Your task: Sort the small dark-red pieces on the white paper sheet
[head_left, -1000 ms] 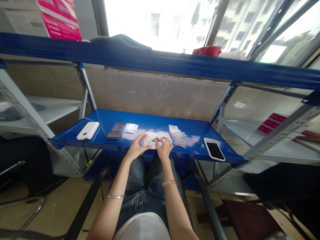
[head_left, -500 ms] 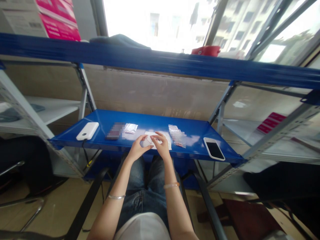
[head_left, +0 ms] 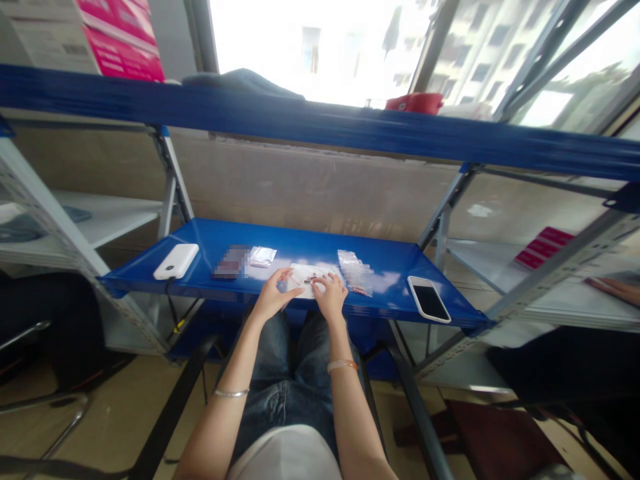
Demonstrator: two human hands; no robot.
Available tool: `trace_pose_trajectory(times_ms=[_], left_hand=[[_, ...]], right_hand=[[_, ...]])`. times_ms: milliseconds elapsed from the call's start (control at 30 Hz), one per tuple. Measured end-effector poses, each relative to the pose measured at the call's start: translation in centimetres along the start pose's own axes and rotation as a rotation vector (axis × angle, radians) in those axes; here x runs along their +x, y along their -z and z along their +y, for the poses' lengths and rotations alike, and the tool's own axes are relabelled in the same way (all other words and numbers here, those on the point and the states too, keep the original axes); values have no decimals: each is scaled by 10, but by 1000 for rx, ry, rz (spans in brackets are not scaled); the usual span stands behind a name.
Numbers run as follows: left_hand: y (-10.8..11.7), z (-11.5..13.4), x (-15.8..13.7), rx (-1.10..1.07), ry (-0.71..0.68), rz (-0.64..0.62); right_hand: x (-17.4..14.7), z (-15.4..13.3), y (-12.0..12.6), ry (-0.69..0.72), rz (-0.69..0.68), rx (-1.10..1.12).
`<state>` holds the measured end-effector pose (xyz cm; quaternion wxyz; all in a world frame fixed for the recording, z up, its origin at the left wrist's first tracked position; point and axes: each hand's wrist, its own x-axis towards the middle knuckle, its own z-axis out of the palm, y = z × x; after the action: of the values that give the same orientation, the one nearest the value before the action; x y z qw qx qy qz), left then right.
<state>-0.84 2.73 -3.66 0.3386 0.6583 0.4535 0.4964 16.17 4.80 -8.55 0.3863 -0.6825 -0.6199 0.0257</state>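
My left hand [head_left: 273,297] pinches the edge of a small clear plastic bag [head_left: 295,281], which has a thin red line across it. Beneath the bag lies a white sheet [head_left: 304,269] near the table's front edge. Several small dark red pieces [head_left: 311,278] are scattered on the sheet; their kind is too small to make out. My right hand [head_left: 330,293] is bent down over these pieces, thumb and fingertips drawn together among them. Whatever sits between those fingertips is hidden. Just right of that hand are clear bags [head_left: 356,270] with reddish contents.
The blue table [head_left: 300,237] holds a white power bank [head_left: 176,261] with a cable, a blurred-out dark item [head_left: 233,262], a clear packet [head_left: 263,256] and a white-framed phone [head_left: 429,298]. A blue shelf beam [head_left: 320,123] crosses above. Another person's hand [head_left: 615,290] rests at far right.
My right hand has come away from the bag and lowered onto the sheet, uncovering the dark red pieces. The left hand stays with the bag. Another person's hand has appeared at far right.
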Motion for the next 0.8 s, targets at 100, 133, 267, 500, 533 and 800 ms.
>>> trace_pose_trajectory(times_ms=[100, 133, 267, 500, 533, 800], left_hand=[[0, 0, 0, 3, 3, 8], [0, 0, 0, 4, 8, 10], [0, 0, 1, 8, 14, 4], [1, 1, 0, 3, 14, 8], [1, 1, 0, 0, 16, 8], [3, 0, 2, -23, 53, 14]], right_hand=[[0, 2, -2, -25, 43, 43], [0, 3, -3, -33, 62, 55], [0, 5, -8, -47, 115, 60], [-1, 2, -8, -21, 97, 22], [-1, 2, -7, -25, 94, 28], [1, 6, 0, -59, 52, 122]])
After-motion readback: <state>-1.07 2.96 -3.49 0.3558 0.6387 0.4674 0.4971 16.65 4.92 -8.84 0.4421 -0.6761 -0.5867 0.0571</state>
